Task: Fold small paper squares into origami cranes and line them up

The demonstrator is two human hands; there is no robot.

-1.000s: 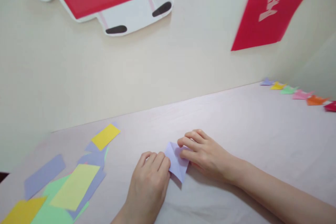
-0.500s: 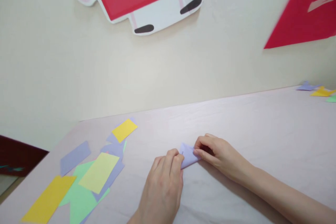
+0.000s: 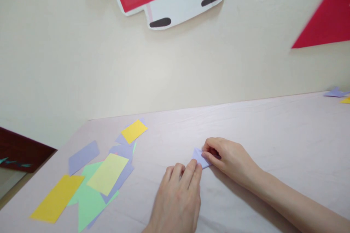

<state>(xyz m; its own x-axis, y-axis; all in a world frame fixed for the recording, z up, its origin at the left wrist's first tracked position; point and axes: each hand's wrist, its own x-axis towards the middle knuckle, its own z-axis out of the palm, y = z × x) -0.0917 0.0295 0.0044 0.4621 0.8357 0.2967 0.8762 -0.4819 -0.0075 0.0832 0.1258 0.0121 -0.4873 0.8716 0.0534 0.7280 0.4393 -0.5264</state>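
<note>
A small folded piece of purple paper lies on the cloth-covered table between my two hands. My left hand is closed at its lower left edge, the fingertips holding the paper against the table. On the other side, my right hand pinches the paper's right edge between thumb and forefinger. Its other fingers are curled in. Part of the paper is hidden beneath the fingertips.
Loose yellow, green and purple paper overlap at the table's left. Folded purple paper sits at the far right edge. Behind the table rises a wall with a red-and-white cut-out.
My left hand has shifted right and its fingers cover more of the paper's lower edge. My right hand keeps its pinch. The view has turned slightly left.
</note>
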